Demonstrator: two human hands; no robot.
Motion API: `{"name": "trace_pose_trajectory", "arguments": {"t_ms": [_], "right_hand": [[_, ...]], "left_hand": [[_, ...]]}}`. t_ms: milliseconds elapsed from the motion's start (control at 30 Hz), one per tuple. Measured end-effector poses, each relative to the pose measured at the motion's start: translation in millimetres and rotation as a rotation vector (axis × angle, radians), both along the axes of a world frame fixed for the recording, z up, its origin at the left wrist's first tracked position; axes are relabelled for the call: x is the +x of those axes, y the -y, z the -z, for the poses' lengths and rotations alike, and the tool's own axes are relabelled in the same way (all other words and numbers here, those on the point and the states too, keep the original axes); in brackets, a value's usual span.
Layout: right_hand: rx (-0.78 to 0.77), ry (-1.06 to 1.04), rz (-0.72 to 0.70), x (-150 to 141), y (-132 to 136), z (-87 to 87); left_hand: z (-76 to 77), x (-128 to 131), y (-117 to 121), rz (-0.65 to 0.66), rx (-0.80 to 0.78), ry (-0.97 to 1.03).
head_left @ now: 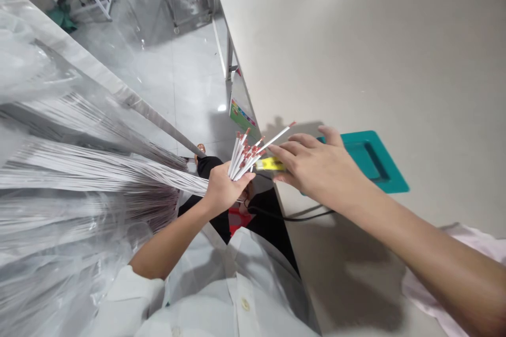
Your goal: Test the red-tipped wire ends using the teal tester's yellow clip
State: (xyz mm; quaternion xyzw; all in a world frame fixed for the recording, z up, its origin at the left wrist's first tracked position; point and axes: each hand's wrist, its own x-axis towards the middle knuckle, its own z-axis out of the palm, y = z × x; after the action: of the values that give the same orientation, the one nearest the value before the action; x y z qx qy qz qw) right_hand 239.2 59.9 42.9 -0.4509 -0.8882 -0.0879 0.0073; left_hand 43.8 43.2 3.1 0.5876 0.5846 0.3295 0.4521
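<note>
My left hand (223, 187) is closed round a bundle of white wires (239, 160). Their copper-red ends fan out above my fist, and one wire sticks out farther to the right. My right hand (312, 160) is just right of these ends, its thumb and fingers around a small yellow tool (271, 164) with a pale tip pointing at the bundle. The tool's exact kind is hidden by my fingers. Behind my right hand, a teal tray (389, 179) lies on the pale table (375, 63), partly covered by the hand.
Long bundles of white wires (98, 168) hang at the left beside clear plastic sheeting (35, 73) and a rail (118, 89). A black cable (296, 218) crosses the table's edge. Pink cloth (430, 295) lies at the lower right. A wheeled rack (174, 5) stands on the floor.
</note>
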Motion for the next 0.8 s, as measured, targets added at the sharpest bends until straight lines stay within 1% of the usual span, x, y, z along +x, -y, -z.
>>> {"name": "trace_pose_trajectory", "arguments": {"t_ms": [133,233,333,400,467,533,633,700,800], "right_hand": [[0.014,-0.052,0.008,2,-1,0.7],[0.042,-0.169,-0.016,1,3,-2.6],[0.08,-0.396,-0.016,-9,18,-6.1],[0.055,-0.627,0.019,-22,30,-4.7],[-0.056,-0.901,0.075,-36,41,0.7],[-0.268,-1.131,0.175,-50,48,8.5],[-0.522,-1.446,0.27,-63,50,19.8],[-0.633,-1.592,0.303,-68,50,25.1],[-0.73,-1.737,0.328,-72,50,29.1]], "left_hand": [[1.2,-5,3,-0.015,-0.004,0.011],[-2.2,-9,6,-0.041,-0.018,0.069],[-13.5,-13,9,-0.076,-0.068,0.18],[-23.3,-16,12,-0.101,-0.128,0.253],[-31.3,-18,16,-0.118,-0.167,0.334],[-36.0,-19,19,-0.11,-0.175,0.404],[-38.4,-21,24,-0.081,-0.163,0.454],[-39.1,-23,27,-0.06,-0.166,0.445],[-39.3,-27,31,-0.002,-0.176,0.395]]}}
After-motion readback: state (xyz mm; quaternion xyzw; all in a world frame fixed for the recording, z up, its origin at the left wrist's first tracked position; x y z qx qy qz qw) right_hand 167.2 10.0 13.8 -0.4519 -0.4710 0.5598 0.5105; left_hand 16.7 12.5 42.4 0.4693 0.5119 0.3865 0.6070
